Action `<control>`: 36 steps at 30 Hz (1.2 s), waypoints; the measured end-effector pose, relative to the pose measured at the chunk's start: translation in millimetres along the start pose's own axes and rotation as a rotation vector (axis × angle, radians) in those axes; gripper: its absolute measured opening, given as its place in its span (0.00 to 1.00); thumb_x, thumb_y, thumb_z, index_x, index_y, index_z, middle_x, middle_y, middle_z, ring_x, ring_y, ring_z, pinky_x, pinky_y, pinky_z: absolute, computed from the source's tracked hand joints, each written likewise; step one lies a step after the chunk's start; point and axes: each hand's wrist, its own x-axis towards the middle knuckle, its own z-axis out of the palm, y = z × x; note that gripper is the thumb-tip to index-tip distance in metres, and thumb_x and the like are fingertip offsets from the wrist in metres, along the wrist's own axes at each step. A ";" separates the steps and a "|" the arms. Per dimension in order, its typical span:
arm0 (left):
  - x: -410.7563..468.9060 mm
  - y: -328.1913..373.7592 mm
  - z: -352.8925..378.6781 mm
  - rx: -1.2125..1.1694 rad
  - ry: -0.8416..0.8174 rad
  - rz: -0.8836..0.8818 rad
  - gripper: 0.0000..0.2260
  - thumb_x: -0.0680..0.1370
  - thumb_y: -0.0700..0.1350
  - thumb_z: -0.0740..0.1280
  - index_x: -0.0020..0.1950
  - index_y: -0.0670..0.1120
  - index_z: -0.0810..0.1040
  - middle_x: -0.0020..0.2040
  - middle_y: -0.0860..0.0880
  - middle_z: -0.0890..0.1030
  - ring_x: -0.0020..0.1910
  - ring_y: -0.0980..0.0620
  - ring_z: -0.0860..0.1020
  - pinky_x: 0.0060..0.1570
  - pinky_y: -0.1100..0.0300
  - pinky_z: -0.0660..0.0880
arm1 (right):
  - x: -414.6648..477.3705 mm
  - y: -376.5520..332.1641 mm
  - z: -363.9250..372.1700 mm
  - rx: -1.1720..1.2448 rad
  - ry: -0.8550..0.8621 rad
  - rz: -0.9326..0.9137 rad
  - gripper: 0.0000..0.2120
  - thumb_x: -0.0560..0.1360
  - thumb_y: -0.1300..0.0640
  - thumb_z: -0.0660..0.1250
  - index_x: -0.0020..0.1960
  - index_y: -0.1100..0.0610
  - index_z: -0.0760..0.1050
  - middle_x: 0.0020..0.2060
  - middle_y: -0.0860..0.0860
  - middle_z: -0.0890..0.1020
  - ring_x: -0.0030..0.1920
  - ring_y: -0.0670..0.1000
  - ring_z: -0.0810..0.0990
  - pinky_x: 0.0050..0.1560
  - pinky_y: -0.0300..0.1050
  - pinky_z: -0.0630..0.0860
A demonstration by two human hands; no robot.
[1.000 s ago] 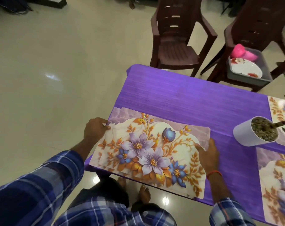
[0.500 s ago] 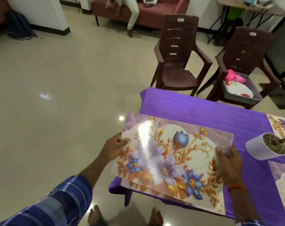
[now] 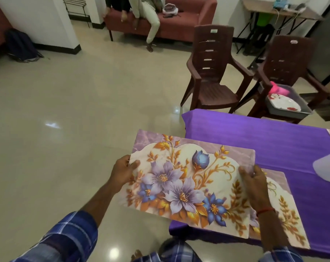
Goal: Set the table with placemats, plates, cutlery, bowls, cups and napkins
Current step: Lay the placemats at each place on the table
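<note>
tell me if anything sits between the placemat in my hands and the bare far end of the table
Nothing visible does: the purple cloth beyond the held placemat is bare. The white pot stands off to the right, clear of it.

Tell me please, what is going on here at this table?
A person is setting the purple table. The left hand and the right hand grip a floral placemat by its short edges, holding it over the table's near corner. A second placemat lies on the table under it. A plate waits in a tub on a chair.
</note>
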 end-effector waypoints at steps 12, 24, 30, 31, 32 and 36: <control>100.0 36.4 -29.5 -0.012 -0.059 -0.037 0.02 0.80 0.42 0.71 0.50 0.43 0.81 0.30 0.50 0.78 0.24 0.52 0.70 0.26 0.61 0.71 | 61.9 -14.7 62.2 -0.014 0.013 0.053 0.17 0.78 0.48 0.70 0.61 0.57 0.75 0.54 0.53 0.83 0.51 0.55 0.82 0.52 0.54 0.81; 244.0 117.4 -18.4 0.045 -0.116 0.022 0.04 0.79 0.41 0.73 0.48 0.40 0.82 0.36 0.45 0.79 0.26 0.52 0.71 0.25 0.62 0.72 | 145.0 -38.6 115.9 0.184 0.090 0.242 0.04 0.78 0.56 0.71 0.49 0.55 0.77 0.43 0.53 0.84 0.41 0.53 0.83 0.34 0.43 0.79; 292.9 143.3 9.2 0.087 -0.179 0.037 0.06 0.79 0.41 0.73 0.49 0.38 0.81 0.36 0.44 0.78 0.27 0.52 0.71 0.25 0.62 0.71 | 174.3 -43.1 114.5 0.232 0.176 0.272 0.04 0.78 0.56 0.71 0.51 0.54 0.78 0.45 0.55 0.85 0.45 0.56 0.84 0.43 0.50 0.80; 300.0 147.9 13.5 0.096 -0.189 0.043 0.06 0.79 0.41 0.73 0.49 0.39 0.82 0.35 0.45 0.78 0.27 0.53 0.71 0.25 0.62 0.71 | 177.4 -42.2 115.2 0.239 0.187 0.279 0.04 0.78 0.56 0.71 0.52 0.54 0.78 0.46 0.56 0.85 0.45 0.57 0.84 0.44 0.52 0.81; 309.6 152.9 19.5 0.110 -0.202 0.052 0.05 0.79 0.41 0.73 0.49 0.39 0.82 0.35 0.46 0.79 0.27 0.54 0.72 0.24 0.63 0.72 | 181.8 -42.1 115.4 0.244 0.201 0.288 0.05 0.78 0.56 0.71 0.52 0.54 0.78 0.46 0.56 0.85 0.46 0.57 0.84 0.46 0.53 0.82; 348.4 169.7 40.6 0.144 -0.251 0.091 0.04 0.79 0.42 0.73 0.48 0.41 0.83 0.37 0.47 0.82 0.31 0.53 0.76 0.26 0.62 0.74 | 196.6 -44.4 118.3 0.274 0.252 0.324 0.06 0.78 0.54 0.71 0.53 0.54 0.79 0.46 0.55 0.86 0.46 0.56 0.85 0.45 0.54 0.82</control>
